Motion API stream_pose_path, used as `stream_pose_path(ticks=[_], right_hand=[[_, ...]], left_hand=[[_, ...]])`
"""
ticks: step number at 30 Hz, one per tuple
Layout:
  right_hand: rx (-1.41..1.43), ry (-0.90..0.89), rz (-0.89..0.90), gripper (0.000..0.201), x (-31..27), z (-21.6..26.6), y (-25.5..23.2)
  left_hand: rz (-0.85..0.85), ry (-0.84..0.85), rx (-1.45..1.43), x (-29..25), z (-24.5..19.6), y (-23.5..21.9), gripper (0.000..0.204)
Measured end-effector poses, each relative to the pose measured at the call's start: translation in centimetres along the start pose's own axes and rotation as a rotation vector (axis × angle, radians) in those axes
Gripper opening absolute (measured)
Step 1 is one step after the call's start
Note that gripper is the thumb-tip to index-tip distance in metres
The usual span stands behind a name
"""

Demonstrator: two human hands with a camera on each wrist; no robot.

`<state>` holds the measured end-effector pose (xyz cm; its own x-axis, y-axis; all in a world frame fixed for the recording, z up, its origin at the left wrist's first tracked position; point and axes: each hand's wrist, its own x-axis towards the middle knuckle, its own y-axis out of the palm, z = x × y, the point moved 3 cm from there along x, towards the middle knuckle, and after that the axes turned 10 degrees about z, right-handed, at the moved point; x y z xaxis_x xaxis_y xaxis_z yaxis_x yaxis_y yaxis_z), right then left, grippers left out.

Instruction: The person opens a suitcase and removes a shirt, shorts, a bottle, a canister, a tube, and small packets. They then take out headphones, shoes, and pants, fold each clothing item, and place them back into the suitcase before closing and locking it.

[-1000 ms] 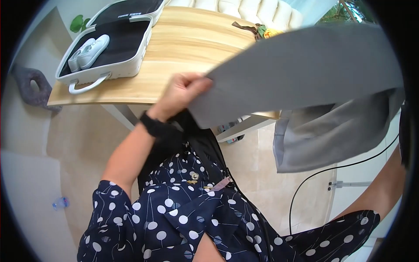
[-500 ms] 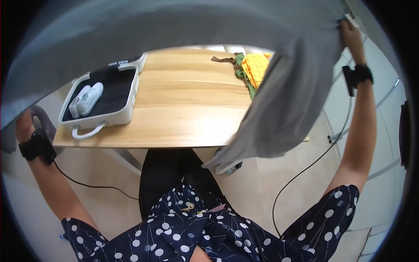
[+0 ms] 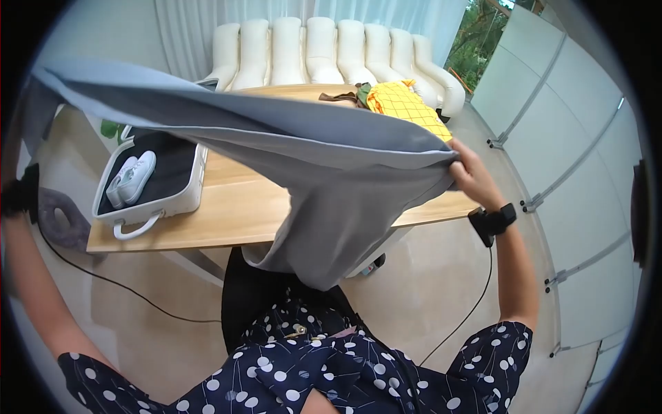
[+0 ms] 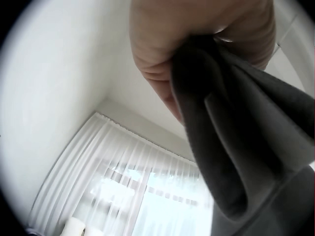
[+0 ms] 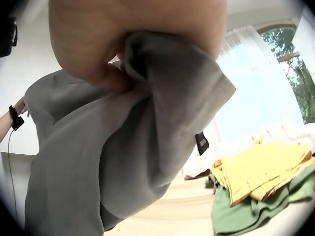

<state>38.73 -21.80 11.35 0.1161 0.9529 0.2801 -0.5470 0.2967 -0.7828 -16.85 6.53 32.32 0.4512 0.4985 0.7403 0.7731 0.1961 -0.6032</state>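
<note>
Gray cloth (image 3: pixel 331 186) hangs stretched between both hands (image 3: pixel 476 176), their fingers curled closed around its bunched edges.

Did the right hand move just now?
Yes. In the head view, the right hand came down and inward, closer to the yellow cloth.

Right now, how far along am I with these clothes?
The white shoes look packed in the open white suitcase. Your left hand and right hand hold up the loose grey cloth, unfolded. Folding and packing it probably remain, perhaps with the yellow checked cloth and green cloth on the wooden table.
</note>
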Motion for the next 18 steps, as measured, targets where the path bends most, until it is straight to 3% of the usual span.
stream_pose_path(ticks=[2, 4, 5, 8, 13, 18], right_hand=[[0.059, 0.129, 0.068, 0.031, -0.5, 0.2, 2.7], [0.142, -0.023, 0.091, 0.034, -0.7, 0.7, 5.8], [0.237, 0.05, 0.212, 0.037, -0.8, 1.2, 6.9], [0.418, 0.064, 0.402, 0.04, -1.0, 1.6, 10.6], [0.434, -0.005, 0.602, 0.015, -0.3, 2.0, 14.9], [0.714, 0.026, 0.639, 0.016, 0.7, 4.0, 17.9]], left_hand=[[-0.105, 0.05, 0.095, 2.2, 0.3, -0.6, 0.031], [-0.145, 0.154, 0.013, 3.6, -0.1, -1.5, 0.031], [-0.143, 0.169, -0.021, 3.7, -0.3, -1.6, 0.031], [-0.066, 0.091, -0.072, 3.3, 0.7, -0.9, 0.032], [0.042, -0.042, -0.109, 0.8, 2.8, 0.0, 0.032], [0.082, -0.123, -0.134, -0.7, 3.9, 0.2, 0.033]])
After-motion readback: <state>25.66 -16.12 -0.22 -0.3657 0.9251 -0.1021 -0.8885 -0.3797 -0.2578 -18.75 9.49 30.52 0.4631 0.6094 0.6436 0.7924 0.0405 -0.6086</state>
